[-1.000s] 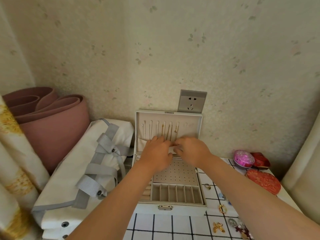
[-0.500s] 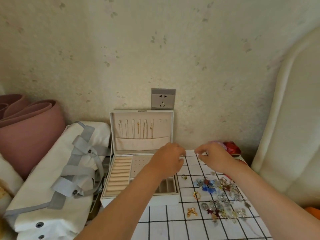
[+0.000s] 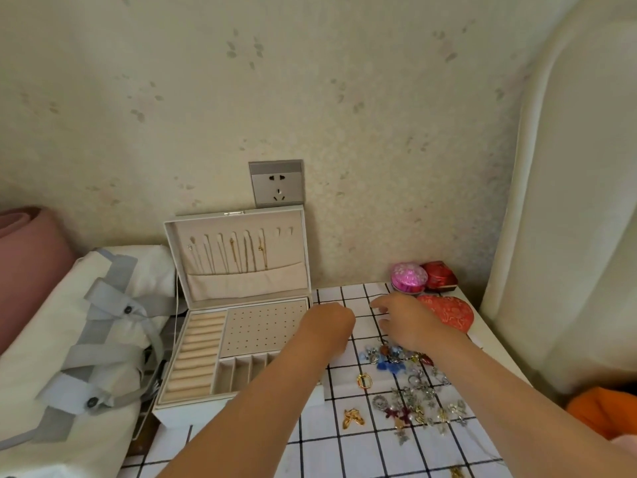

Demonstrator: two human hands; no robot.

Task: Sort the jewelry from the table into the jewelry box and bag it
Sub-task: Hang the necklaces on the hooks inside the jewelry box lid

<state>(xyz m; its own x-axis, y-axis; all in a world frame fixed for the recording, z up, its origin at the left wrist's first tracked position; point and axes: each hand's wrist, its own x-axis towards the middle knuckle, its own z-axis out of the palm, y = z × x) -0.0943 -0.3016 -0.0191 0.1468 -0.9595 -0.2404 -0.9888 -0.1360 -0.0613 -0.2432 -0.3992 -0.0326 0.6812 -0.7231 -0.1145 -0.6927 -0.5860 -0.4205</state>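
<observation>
At nine o'clock of the scene, a pink roll (image 3: 20, 243) is being leaned against the wall, and a white bag (image 3: 86, 322) with grey straps is being kept just beside it, at its four o'clock. The jewelry box (image 3: 241, 305) is being kept open at three o'clock of the bag, at the left edge of the checked table (image 3: 344, 450), its lid upright against the wall. Thin necklaces (image 3: 234, 253) are being displayed on hooks in the lid. The left hand (image 3: 327, 326) is being held over the box's right edge, back turned up. Its fingers are being hidden beneath it, so it cannot be told whether anything is being gripped. At three o'clock of it, near but apart, the right hand (image 3: 403, 322) is being held above the cloth with fingers loosely bent and nothing seen in them. At six o'clock of that hand, a jewelry pile (image 3: 413, 391) is being left on the cloth, with a gold ring (image 3: 364, 381) at the pile's nine o'clock. At twelve o'clock of the right hand, a pink tin (image 3: 408, 277) and a red box (image 3: 439, 276) are being kept side by side, and a red heart pouch (image 3: 448, 310) is being partly covered by the wrist.
</observation>
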